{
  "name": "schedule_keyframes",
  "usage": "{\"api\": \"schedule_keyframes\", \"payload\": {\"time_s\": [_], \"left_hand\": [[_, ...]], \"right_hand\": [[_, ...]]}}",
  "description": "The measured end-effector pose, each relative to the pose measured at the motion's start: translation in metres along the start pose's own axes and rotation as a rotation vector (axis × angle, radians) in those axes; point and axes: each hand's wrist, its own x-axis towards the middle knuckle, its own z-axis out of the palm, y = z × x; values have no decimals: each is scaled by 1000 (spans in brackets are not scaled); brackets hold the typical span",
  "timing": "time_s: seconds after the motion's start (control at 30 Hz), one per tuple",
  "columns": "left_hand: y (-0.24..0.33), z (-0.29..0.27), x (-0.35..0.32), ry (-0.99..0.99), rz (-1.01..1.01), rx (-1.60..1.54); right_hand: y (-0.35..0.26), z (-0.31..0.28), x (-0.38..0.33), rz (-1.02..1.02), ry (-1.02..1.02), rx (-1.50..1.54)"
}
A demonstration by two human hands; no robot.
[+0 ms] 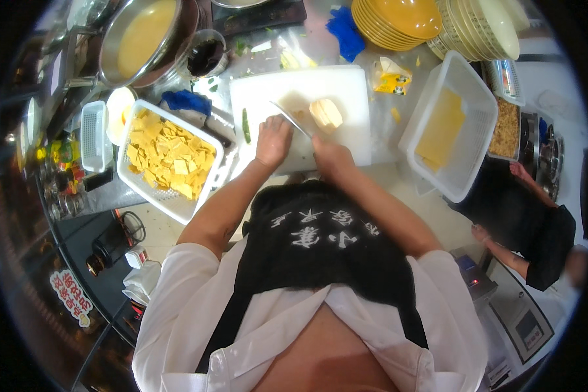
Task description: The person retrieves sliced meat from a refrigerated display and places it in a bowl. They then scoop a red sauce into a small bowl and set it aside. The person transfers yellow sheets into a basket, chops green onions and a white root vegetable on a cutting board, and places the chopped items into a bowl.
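A white cutting board point(348, 81) lies on the counter in front of me. My right hand point(333, 159) grips a knife point(296, 121), its blade slanting up and left across the board. Close to the left of the blade, my left hand point(274, 137) is curled with its fingers bent down to the board; whatever lies under them is hidden. Right of the blade rests a pale, cream-coloured block point(325, 115) that looks cut into slices. A narrow dark green piece point(246, 125) sits on the board's left side.
A white basket point(199, 210) of yellow squares stands left of the board. To the right, a deep white basket point(472, 157) holds yellow sheets. Stacked yellow bowls point(398, 23), a blue cloth point(346, 34) and a metal pot point(106, 59) are farther back. Another person point(522, 215) stands at right.
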Motion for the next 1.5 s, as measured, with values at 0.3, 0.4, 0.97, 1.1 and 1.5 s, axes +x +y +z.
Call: {"api": "schedule_keyframes", "payload": {"time_s": [0.3, 0.4, 0.97, 1.1, 1.5], "left_hand": [[-1, 4, -2, 29, -5, -6], [-1, 3, -1, 62, 19, -53], [-3, -2, -7, -35, -4, -83], [-4, -1, -7, 27, 13, -95], [-5, -6, -10, -48, -8, -87]], "right_hand": [[6, 11, -3, -73, 86, 27], [7, 11, -2, -62, 85, 23], [8, 11, -4, -63, 70, 15], [8, 12, -4, -41, 39, 5], [7, 19, -4, -104, 131, 19]]}}
